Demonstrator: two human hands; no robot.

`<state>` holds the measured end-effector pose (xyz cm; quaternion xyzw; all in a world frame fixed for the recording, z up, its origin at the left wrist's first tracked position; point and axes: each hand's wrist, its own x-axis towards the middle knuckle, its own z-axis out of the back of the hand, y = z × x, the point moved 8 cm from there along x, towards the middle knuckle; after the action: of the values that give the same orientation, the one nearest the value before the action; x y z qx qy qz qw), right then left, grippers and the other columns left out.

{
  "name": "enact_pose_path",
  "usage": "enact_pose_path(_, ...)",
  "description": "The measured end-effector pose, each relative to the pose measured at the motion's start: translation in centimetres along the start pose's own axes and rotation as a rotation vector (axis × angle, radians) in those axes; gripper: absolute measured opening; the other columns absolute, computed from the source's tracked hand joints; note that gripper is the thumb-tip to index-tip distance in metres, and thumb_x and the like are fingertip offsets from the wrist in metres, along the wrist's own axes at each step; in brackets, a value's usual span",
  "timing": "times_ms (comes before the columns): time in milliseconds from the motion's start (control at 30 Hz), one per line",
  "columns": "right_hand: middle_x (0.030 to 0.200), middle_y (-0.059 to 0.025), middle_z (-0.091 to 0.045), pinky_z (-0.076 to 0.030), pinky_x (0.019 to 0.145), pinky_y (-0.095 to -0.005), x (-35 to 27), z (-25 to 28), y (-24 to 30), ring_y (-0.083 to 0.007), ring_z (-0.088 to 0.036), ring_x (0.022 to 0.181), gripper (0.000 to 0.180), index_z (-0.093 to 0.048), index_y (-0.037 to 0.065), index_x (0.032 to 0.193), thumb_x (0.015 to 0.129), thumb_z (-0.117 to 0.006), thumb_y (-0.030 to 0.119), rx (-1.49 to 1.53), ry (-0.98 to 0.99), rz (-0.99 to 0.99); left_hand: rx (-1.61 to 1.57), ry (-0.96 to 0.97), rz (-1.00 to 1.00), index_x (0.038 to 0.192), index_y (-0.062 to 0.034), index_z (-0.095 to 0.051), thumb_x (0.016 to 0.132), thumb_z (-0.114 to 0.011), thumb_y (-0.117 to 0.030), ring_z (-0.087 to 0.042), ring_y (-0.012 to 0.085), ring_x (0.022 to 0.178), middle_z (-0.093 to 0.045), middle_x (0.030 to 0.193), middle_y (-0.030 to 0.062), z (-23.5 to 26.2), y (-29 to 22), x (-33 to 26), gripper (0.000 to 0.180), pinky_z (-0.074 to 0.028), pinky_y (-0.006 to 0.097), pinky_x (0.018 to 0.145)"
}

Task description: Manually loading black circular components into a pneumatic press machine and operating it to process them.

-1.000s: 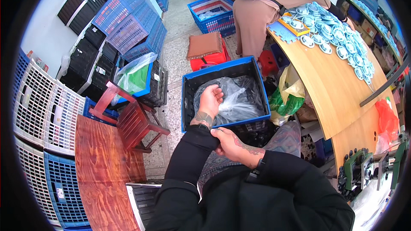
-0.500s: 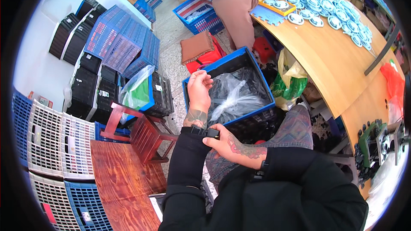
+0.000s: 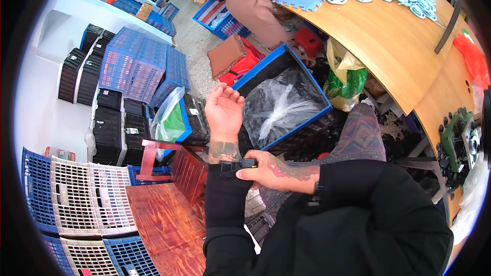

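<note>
My left hand (image 3: 224,111) is raised palm up with loosely curled fingers and holds nothing. It hovers at the near left corner of a blue crate (image 3: 286,97) lined with clear plastic bags (image 3: 279,106). My right hand (image 3: 266,170) reaches across to the left wrist and pinches a small black strap or cuff (image 3: 240,164) at the edge of the black sleeve (image 3: 225,199).
A curved wooden table (image 3: 388,46) with several blue and white round parts runs along the right. Another person (image 3: 253,0) stands at the top. Stacked blue, black and white crates (image 3: 128,71) fill the left. A red wooden stool (image 3: 174,166) sits below the blue crate.
The view has tilted, so the crate and hands sit lower right. My left hand has lifted off the plastic bag and turned palm up; my right hand stays on the left wrist.
</note>
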<state>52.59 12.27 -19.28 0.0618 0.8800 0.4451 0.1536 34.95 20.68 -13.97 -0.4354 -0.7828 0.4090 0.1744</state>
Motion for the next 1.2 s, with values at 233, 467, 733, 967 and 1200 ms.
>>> enact_pose_path(233,0.098,-0.0136,-0.075,-0.059,0.069,-0.0416,5.4,11.2,1.8,-0.0276,-0.074,0.081,0.058,-0.063,0.006,0.124,0.106,-0.053,0.06,0.547,-0.151,0.005,0.891,0.038,-0.18,0.109,-0.0051,-0.067,0.101,-0.064,-0.008,-0.064,0.0119,0.083,-0.068,0.093,0.002,-2.6,2.0,-4.5,0.009,-0.052,0.027,0.079)
enact_pose_path(467,0.092,-0.0084,-0.076,-0.054,0.063,-0.0377,4.9,26.2,5.8,-0.0224,-0.07,0.073,0.046,-0.068,0.009,0.118,0.108,-0.051,0.05,0.645,-0.82,0.37,0.736,0.351,0.524,0.128,-0.0017,-0.06,0.113,-0.055,-0.041,-0.068,0.0187,0.097,-0.068,0.113,0.0082,-5.5,19.5,-13.7,0.043,-0.059,0.035,0.087)
enact_pose_path(733,0.078,-0.0038,-0.071,-0.051,0.056,-0.0333,1.8,29.7,6.6,-0.0177,-0.064,0.061,0.037,-0.067,0.007,0.117,0.112,-0.05,0.04,0.588,-0.998,0.453,0.161,0.173,0.712,0.114,-0.0043,-0.068,0.111,-0.057,-0.036,-0.07,0.0188,0.079,-0.075,0.097,0.0072,-6.2,25.2,-14.4,0.034,-0.058,0.035,0.071)
enact_pose_path(967,0.071,-0.0039,-0.068,-0.048,0.053,-0.0284,1.7,27.6,10.4,-0.0121,-0.06,0.055,0.032,-0.07,0.004,0.103,0.111,-0.053,0.03,0.199,-0.934,0.603,0.114,0.058,0.78,0.108,-0.0063,-0.068,0.111,-0.053,-0.041,-0.07,0.0211,0.075,-0.075,0.09,0.0081,-5.4,26.8,-15.0,0.037,-0.054,0.036,0.065)
enact_pose_path(1200,0.07,-0.003,-0.066,-0.049,0.056,-0.0284,1.9,27.4,11.5,-0.0117,-0.058,0.056,0.035,-0.07,0.003,0.102,0.112,-0.053,0.032,0.04,-0.925,0.621,0.259,0.056,0.723,0.103,-0.0082,-0.066,0.112,-0.049,-0.042,-0.067,0.0192,0.066,-0.071,0.081,0.007,-6.5,25.5,-16.3,0.038,-0.053,0.032,0.063)
